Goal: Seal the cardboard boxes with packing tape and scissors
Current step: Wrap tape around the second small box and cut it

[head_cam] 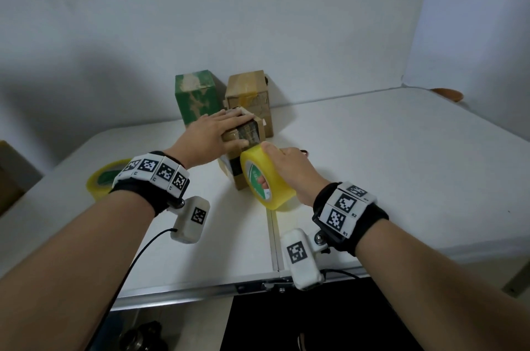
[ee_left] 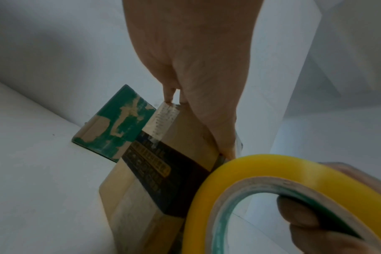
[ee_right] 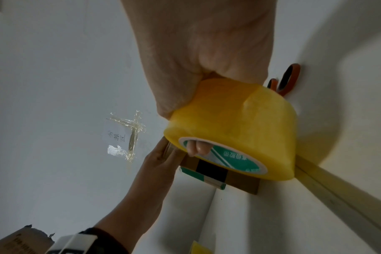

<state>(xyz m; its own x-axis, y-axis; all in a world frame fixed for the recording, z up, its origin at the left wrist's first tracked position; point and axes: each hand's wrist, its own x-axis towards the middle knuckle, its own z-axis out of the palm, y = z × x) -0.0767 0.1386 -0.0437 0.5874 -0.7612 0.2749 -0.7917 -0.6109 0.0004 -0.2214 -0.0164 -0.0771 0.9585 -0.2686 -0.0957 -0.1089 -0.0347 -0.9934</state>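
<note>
Pressing flat, fingers straight, on top of the small brown cardboard box (head_cam: 243, 147) at the middle of the white table (head_cam: 401, 164): the left hand (head_cam: 210, 132). Gripping the yellow tape roll (head_cam: 265, 178) just in front of that box, fingers curled through its core: the right hand (head_cam: 289, 170). Lying just beyond, partly hidden: orange-handled scissors (ee_right: 285, 82). Standing behind: a green box (head_cam: 198, 95) and a taller brown box (head_cam: 249, 95). Sitting at left: a second tape roll (head_cam: 104, 178).

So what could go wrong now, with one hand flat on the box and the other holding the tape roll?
Two risks, as judgement only. The left hand only presses flat on the small box, so pulling the tape roll in the right hand may slide or tip it. The scissors lie behind the right hand, so reaching for them could loosen the tape.
</note>
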